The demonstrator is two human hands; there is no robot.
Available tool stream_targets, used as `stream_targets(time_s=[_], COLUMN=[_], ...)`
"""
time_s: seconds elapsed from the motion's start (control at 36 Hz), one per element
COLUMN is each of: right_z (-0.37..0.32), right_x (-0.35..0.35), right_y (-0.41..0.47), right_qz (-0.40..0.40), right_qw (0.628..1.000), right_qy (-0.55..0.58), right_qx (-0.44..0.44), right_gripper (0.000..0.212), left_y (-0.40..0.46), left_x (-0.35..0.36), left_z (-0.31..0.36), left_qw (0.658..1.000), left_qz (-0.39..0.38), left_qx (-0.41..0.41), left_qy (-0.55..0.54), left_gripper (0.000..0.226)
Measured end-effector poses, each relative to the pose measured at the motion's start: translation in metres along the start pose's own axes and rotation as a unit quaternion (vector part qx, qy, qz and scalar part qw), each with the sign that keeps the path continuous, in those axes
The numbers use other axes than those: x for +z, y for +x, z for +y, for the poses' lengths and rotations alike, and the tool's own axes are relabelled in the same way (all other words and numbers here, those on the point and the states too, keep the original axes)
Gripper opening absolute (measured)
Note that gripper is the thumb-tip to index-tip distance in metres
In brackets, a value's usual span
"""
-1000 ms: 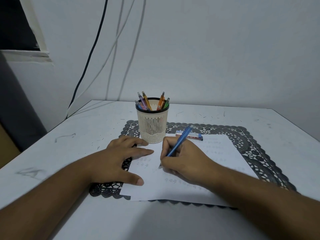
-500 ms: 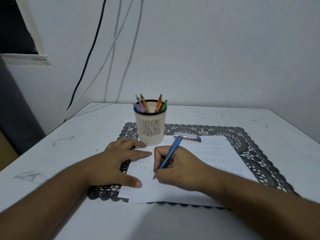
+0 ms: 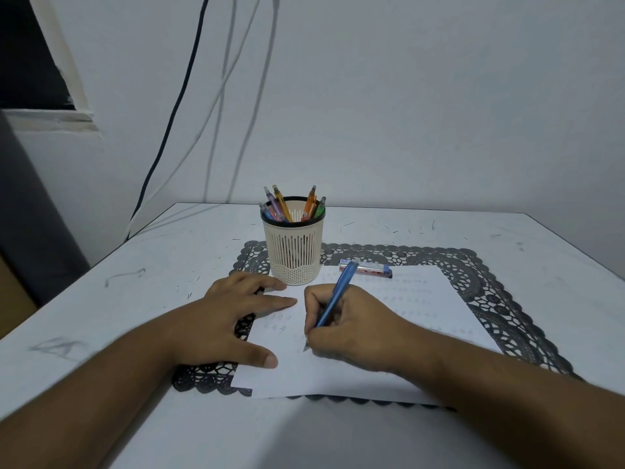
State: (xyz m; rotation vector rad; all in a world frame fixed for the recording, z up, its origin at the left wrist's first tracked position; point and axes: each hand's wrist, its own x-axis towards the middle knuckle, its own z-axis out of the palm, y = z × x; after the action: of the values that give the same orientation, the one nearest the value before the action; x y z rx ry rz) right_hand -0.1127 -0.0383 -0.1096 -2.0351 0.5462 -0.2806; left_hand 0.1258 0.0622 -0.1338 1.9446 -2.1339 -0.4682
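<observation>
Now one blue pen (image 3: 333, 299) is pinched by the right grip (image 3: 355, 330); left grip (image 3: 226, 319) lies spread on one sheet (image 3: 338, 380)

Both forearms are extended.
The left hand (image 3: 233, 319) is laid flat, fingers straight; the right hand (image 3: 351, 328) is curled round a pen (image 3: 333, 298).

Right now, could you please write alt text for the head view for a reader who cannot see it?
The right hand grips a blue pen, tip on a white sheet, while the left hand rests flat on its edge. A cream pen cup stands behind.
</observation>
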Motion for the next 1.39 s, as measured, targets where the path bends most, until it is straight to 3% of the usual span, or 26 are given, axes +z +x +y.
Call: stream_targets(time_s=[1.06,1.28,1.39], right_z=[0.004,0.011,0.012], right_x=[0.002,0.001,0.001], right_y=[0.002,0.010,0.015], right_qz=[0.037,0.095,0.124], right_qw=[0.999,0.990,0.985], right_qy=[0.015,0.106,0.121], right_qx=[-0.005,0.010,0.022], right_gripper=[0.026,0.033,0.024], left_y=[0.001,0.001,0.000], left_x=[-0.001,0.000,0.001], left_z=[0.000,0.001,-0.002], left_qw=[1.000,1.000,1.000], left_qz=[-0.006,-0.005,0.005], left_qx=[-0.004,-0.004,0.006], left_qy=[0.007,0.002,0.004], left_gripper=[0.086,0.089,0.086])
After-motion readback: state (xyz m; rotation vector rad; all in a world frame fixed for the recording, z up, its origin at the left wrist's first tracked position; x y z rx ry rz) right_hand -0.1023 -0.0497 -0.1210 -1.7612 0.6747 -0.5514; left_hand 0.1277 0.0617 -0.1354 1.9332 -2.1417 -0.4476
